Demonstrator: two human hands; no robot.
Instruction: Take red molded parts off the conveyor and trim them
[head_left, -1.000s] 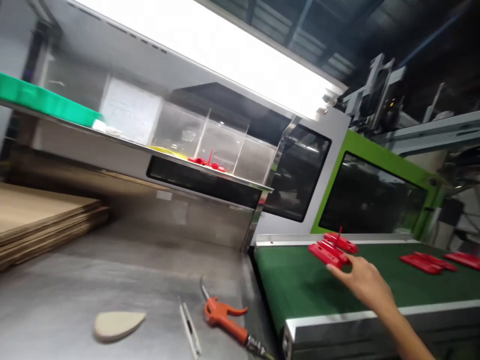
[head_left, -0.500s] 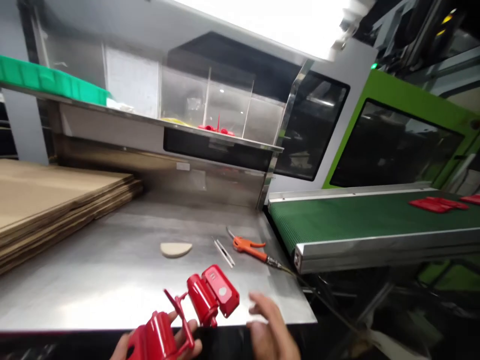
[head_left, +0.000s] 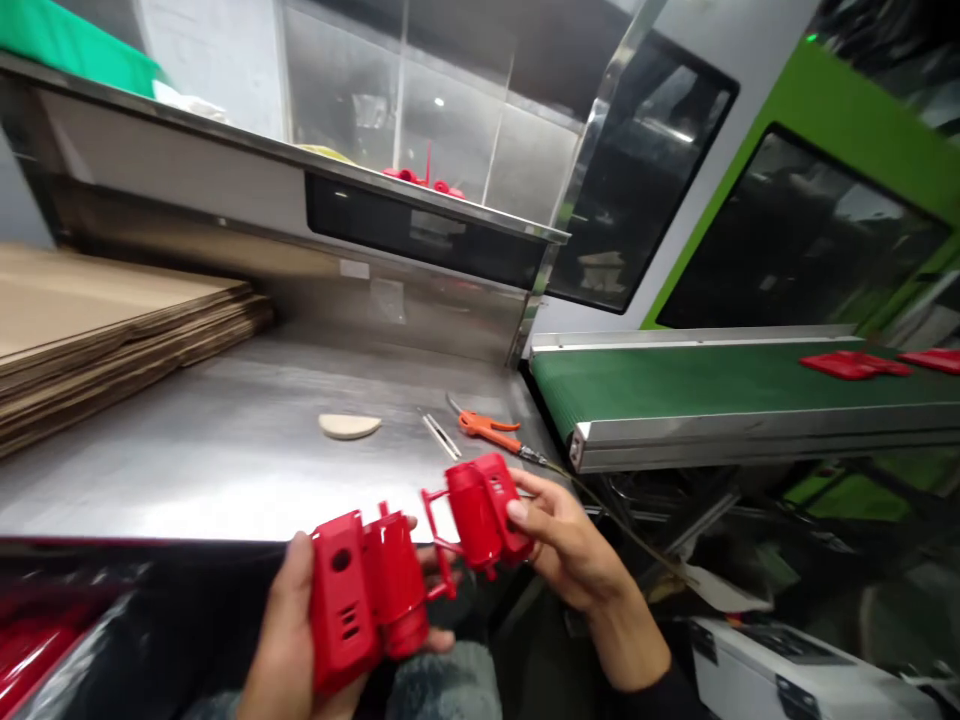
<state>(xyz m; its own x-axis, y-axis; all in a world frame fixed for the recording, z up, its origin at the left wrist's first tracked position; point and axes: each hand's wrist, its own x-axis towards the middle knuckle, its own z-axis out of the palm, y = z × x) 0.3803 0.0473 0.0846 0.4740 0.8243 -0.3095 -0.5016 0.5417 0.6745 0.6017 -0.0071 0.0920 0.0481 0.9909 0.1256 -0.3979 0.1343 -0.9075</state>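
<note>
A red moulded plastic part (head_left: 409, 560) is held in front of the near edge of the steel table (head_left: 225, 450), low in the middle of the view. It consists of two housings joined by a thin red runner. The left housing is gripped by the left hand (head_left: 289, 640), whose fingers are wrapped around it from below and behind. The right housing is pinched by the right hand (head_left: 570, 545), thumb on its face and fingers curled behind.

Half a second ago the part was held lower by the left hand alone, while the right hand hovered open beside it; now both hands are closed on it and it has been raised. A second ago it was being reached for on the green conveyor belt (head_left: 675, 385) at the right.

On the table beyond lie an orange air gun (head_left: 491, 432), a pair of tweezers (head_left: 441, 436) and a beige pad (head_left: 349, 425). Cardboard sheets (head_left: 90, 330) are stacked at the far left. More red parts (head_left: 855, 364) lie far right on the belt.
</note>
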